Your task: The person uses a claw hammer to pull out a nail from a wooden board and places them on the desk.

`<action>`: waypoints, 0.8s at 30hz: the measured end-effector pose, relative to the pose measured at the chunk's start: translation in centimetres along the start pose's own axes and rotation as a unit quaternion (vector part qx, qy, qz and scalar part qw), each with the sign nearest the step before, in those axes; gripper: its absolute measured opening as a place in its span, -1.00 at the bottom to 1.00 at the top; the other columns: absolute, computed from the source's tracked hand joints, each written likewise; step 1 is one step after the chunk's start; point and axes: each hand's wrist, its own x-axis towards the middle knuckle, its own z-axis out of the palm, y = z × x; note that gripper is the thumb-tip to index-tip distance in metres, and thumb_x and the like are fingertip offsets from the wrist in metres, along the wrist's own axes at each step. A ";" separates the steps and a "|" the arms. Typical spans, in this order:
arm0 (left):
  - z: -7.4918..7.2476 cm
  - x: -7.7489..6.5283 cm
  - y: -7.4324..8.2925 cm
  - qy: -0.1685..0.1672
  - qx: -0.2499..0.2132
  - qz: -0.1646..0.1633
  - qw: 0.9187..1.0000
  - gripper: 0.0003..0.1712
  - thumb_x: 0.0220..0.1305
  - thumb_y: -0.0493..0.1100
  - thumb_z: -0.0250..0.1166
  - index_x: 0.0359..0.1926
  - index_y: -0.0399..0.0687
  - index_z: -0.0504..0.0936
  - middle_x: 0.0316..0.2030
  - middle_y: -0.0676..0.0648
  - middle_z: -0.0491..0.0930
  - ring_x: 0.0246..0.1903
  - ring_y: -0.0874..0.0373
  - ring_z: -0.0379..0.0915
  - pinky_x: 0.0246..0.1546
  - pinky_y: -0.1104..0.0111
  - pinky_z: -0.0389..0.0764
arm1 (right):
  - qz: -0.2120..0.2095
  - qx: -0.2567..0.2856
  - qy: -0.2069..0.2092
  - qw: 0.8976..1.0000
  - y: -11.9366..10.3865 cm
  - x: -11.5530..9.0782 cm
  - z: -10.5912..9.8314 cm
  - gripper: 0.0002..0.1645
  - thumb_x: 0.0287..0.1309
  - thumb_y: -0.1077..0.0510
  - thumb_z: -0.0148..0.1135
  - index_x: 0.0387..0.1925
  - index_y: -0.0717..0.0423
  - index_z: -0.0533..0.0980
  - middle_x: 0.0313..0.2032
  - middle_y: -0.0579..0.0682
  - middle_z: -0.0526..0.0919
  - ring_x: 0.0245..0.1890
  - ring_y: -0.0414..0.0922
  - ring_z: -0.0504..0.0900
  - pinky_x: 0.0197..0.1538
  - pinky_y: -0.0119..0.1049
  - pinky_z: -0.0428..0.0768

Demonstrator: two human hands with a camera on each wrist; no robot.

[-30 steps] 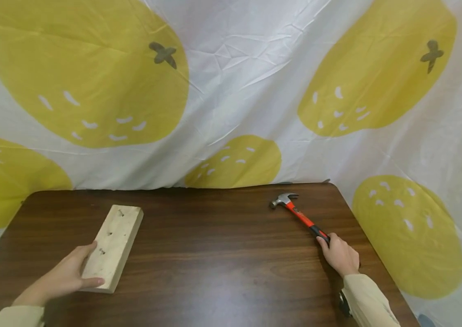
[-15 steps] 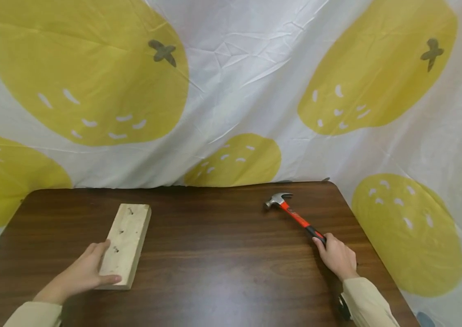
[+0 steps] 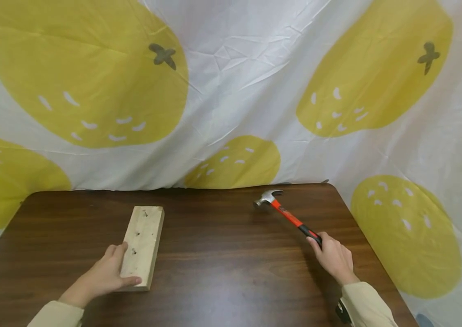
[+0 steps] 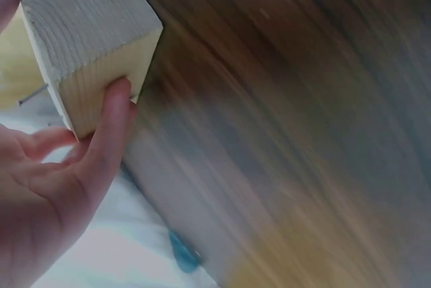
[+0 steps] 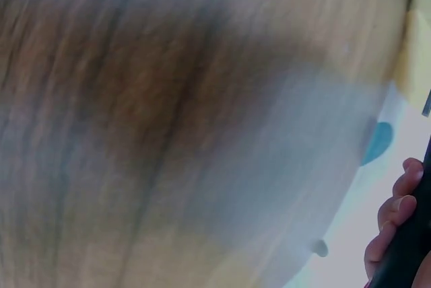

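Observation:
A pale wooden block (image 3: 142, 245) with several nails standing in its top face is on or just above the table, left of the middle. My left hand (image 3: 101, 274) grips its near left corner, thumb along the near end and fingers on the left side. In the left wrist view, fingers press the block (image 4: 91, 39) and one nail (image 4: 32, 95) sticks out beside them. My right hand (image 3: 334, 259) holds a claw hammer (image 3: 290, 218) by its black and red handle, the head pointing away and left. The right wrist view shows fingers round the black handle (image 5: 407, 244).
A dark brown wooden table (image 3: 214, 254) lies under both hands. White cloth (image 3: 231, 91) with big yellow fruit shapes hangs along its back edge and right side.
The left hand has moved the block to the right, toward the middle of the table. The right hand with the hammer has shifted a little left.

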 end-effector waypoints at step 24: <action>4.7 2.7 7.6 0.025 -0.039 -0.011 0.999 0.22 -0.39 0.19 0.52 0.13 -0.57 0.20 -0.15 -0.44 0.31 -0.25 -0.27 0.43 -0.19 -0.01 0.51 | -0.047 0.005 0.022 0.999 -2.8 0.0 -1.6 -0.65 0.09 -0.09 0.19 -0.33 0.13 0.50 -0.74 -0.14 0.27 -0.76 -0.20 0.24 -0.73 -0.33 0.17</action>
